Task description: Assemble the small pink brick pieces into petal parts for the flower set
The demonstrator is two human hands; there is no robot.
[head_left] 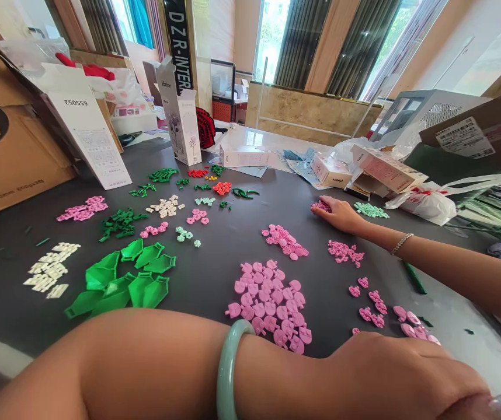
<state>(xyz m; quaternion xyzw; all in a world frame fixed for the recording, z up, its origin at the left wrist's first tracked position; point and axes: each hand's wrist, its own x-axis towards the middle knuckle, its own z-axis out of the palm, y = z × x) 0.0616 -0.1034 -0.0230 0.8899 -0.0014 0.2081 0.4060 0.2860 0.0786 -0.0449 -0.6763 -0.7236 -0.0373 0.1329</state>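
My left arm, with a green bangle [233,367] at its wrist, crosses the bottom of the view. My left hand [412,373] hangs over the near right of the table; its fingers are mostly hidden beneath it and cut off by the frame. Near it lie pink petal-like pieces [417,329] and small joined pink pieces [372,315]. Farther off, my right hand [338,213] rests on the table, thumb and fingers closed round a small heap of dark pink building-block pieces [321,205]. Mint-green pieces [371,210] lie just right of it, more pink pieces [345,252] nearer.
Sorted piles cover the dark table: round pink pieces [272,303], large green leaf pieces [148,286], cream pieces [51,268] and dark green pieces [121,224]. Cartons [14,146] stand at left, a tall white box [183,125] behind, boxes and bags [386,169] at right.
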